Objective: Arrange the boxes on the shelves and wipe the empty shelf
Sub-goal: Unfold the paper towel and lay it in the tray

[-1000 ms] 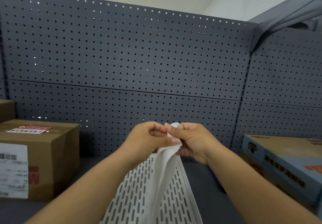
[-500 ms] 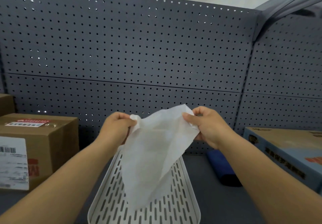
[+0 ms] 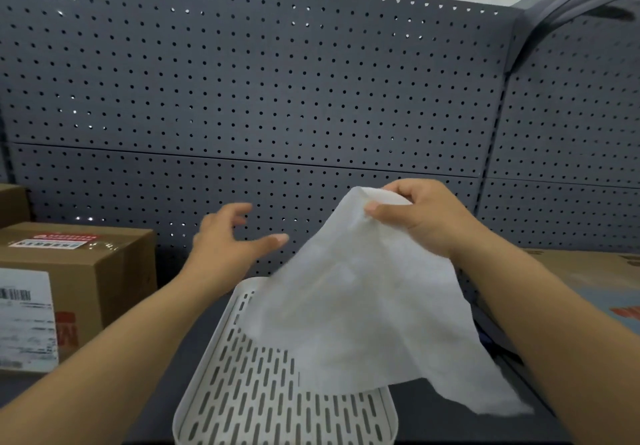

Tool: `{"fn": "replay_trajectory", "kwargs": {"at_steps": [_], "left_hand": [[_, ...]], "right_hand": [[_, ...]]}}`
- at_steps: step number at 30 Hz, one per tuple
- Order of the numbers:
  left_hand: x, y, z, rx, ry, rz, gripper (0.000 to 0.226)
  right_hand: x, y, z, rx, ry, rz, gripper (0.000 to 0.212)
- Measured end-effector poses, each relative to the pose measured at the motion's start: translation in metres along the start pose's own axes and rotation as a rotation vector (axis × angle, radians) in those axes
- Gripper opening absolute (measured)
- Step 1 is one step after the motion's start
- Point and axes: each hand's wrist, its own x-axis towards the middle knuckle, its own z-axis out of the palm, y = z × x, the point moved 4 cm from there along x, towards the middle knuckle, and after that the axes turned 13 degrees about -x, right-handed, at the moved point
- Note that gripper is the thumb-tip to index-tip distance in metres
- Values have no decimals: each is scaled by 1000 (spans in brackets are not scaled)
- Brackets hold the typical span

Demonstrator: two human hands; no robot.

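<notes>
A white wipe cloth [image 3: 363, 309] hangs unfolded from my right hand [image 3: 420, 218], which pinches its top corner above the dark grey shelf [image 3: 450, 420]. My left hand [image 3: 230, 237] hovers to the left of the cloth with fingers spread and nothing in it. A brown cardboard box [image 3: 69, 289] with a white shipping label stands on the shelf at the left. At the right edge lies a brown and blue box [image 3: 595, 289], partly hidden by my right forearm.
A white slotted tray [image 3: 263, 399] lies on the shelf under the cloth. A grey pegboard wall [image 3: 277, 98] closes the back. A second brown box [image 3: 14, 204] peeks in at the far left.
My hands unfolded the cloth by pulling apart. My left hand then let go and opened, while my right hand carried the cloth to the right.
</notes>
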Motion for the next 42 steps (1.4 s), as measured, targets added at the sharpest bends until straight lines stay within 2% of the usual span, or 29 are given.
{"fn": "replay_trajectory", "kwargs": {"at_steps": [3, 7, 11, 13, 15, 18, 22, 26, 30, 35, 39, 42], "left_hand": [[-11, 35, 23, -18, -222, 185, 76], [-19, 68, 43, -52, -392, 260, 77], [-20, 85, 49, -22, -429, 304, 30], [-17, 86, 46, -14, -417, 283, 16], [-10, 84, 42, -64, -386, 221, 14], [1, 81, 38, -163, -288, 110, 8], [9, 81, 38, -148, -117, 72, 6], [10, 88, 42, -67, -38, 116, 10], [15, 91, 42, -20, 33, 132, 18], [35, 89, 31, -31, 43, 57, 35], [46, 81, 14, -232, 74, -125, 12], [62, 68, 5, -248, 12, -173, 11]], "right_hand": [[-2, -11, 5, -24, -209, -70, 17], [0, -20, 8, -53, -342, -139, 37], [3, -15, 6, -58, -317, -106, 61], [3, -9, 3, -13, -345, -73, 65], [-1, -4, -1, 13, -404, -54, 54], [-13, 6, 0, -73, -475, -19, 41], [-32, 9, 14, -7, -493, 36, 58], [-49, 0, 28, 96, -520, 53, 63], [-55, -1, 43, 57, -615, 22, 33], [-31, 21, 34, -38, -545, 93, 18], [6, 32, 11, -3, -408, 145, 15], [39, 36, -2, 55, -275, 183, 13]]}}
